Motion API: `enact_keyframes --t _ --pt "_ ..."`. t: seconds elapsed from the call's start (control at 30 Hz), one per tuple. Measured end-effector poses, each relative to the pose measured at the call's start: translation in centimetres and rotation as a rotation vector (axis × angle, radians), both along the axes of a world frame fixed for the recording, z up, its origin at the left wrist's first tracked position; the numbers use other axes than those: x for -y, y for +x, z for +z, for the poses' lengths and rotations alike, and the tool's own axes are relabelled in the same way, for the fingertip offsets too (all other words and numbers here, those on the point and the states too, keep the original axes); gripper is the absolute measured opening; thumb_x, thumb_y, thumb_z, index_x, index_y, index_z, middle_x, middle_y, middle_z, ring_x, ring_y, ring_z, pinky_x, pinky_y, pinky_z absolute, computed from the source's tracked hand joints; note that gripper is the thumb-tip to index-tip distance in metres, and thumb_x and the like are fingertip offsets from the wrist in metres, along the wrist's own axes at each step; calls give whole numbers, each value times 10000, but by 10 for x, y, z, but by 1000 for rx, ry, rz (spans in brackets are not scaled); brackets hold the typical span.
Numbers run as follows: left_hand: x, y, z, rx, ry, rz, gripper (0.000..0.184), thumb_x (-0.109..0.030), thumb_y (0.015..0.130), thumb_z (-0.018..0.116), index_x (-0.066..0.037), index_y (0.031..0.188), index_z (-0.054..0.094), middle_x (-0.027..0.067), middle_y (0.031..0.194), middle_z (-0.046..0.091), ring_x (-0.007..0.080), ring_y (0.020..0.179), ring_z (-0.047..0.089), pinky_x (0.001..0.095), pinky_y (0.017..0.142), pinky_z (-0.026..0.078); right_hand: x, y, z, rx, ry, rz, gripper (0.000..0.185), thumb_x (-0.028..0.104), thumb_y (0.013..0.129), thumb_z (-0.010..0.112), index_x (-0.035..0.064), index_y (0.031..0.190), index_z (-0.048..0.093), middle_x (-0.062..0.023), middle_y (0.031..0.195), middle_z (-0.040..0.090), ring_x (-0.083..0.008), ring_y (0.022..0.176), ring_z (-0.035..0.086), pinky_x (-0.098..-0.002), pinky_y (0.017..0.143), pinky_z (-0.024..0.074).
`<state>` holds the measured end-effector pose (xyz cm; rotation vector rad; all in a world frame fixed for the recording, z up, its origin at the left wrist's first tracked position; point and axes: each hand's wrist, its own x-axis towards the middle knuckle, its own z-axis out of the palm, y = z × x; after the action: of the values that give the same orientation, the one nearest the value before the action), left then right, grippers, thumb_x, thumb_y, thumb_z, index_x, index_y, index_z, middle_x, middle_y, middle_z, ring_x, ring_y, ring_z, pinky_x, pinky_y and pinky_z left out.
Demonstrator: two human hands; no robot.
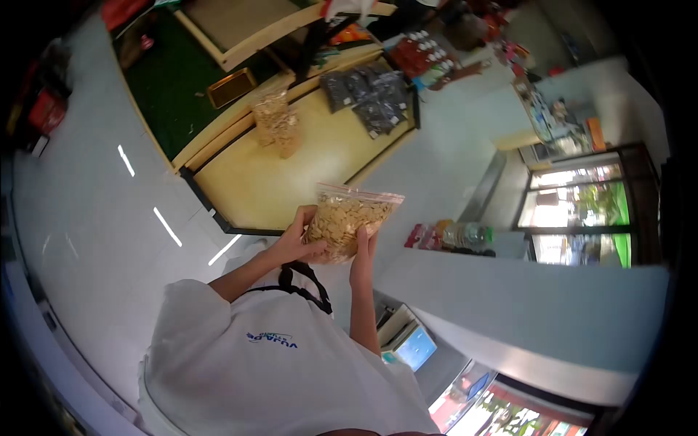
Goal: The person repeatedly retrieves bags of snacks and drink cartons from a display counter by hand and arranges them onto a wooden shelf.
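Both hands hold a clear zip-top bag [352, 214] full of small, flat, tan pieces; what they are I cannot tell. The zip strip runs along the top and looks pressed together. My left hand [299, 238] is wrapped around the bag's left side. On the right edge, my right hand [363, 251] grips with the thumb on the front and the fingers mostly hidden behind. Beyond the bag lies a pale yellow tabletop [247, 185] with a dark edge, bearing more clear bags [276, 123] of tan pieces.
Several dark packets [367, 94] lie at the table's far end, near red-capped containers [422, 54]. A gold tray [231, 87] rests on green turf [163, 94]. Right of me, a clear plastic container [465, 234] stands on a counter. Glossy tiled floor [102, 211] extends left.
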<state>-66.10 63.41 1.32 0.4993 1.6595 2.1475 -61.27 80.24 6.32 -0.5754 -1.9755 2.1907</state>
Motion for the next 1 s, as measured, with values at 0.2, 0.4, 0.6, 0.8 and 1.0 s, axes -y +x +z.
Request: enact_keyframes --t 0.2,0.4,0.6,0.8,1.0 --pt "-43 -70 -64 73 -130 600 710 -213 798 718 40 1202 191 186 1238 373 247 1197 383 350 993 357 -20 -166 -60 87 77 515 550 271 911 560 -1 1326 325 -105 1249 458 -188 1123 444 -293 947 370" --pt "-78 -133 -136 469 -258 665 828 -413 833 630 24 1378 186 186 1389 322 275 1279 331 393 1054 289 -65 -290 -161 375 -398 874 665 451 916 489 0 1368 301 -91 1359 393 -183 1241 378 -309 1030 307" --pt "-84 -184 -172 941 -70 475 742 -477 855 530 -109 1413 209 67 1415 345 288 1291 362 466 1022 318 -69 -360 -240 470 -137 861 687 487 880 518 73 1388 316 -64 1365 394 -178 1274 345 -316 1065 243" --pt "-61 -205 -134 801 21 730 711 -421 885 500 -186 1452 141 88 1411 342 288 1267 397 451 1003 339 -34 -399 -219 695 -432 775 616 479 850 550 131 1330 384 -61 1274 446 -218 1170 416 -374 934 378" --pt "-39 -99 -141 461 -465 1141 639 -304 871 553 -84 1407 282 184 1361 398 293 1167 468 384 960 399 -66 -339 -267 735 -111 751 528 452 900 429 150 1332 398 -98 1354 393 -281 1187 415 -435 902 401"
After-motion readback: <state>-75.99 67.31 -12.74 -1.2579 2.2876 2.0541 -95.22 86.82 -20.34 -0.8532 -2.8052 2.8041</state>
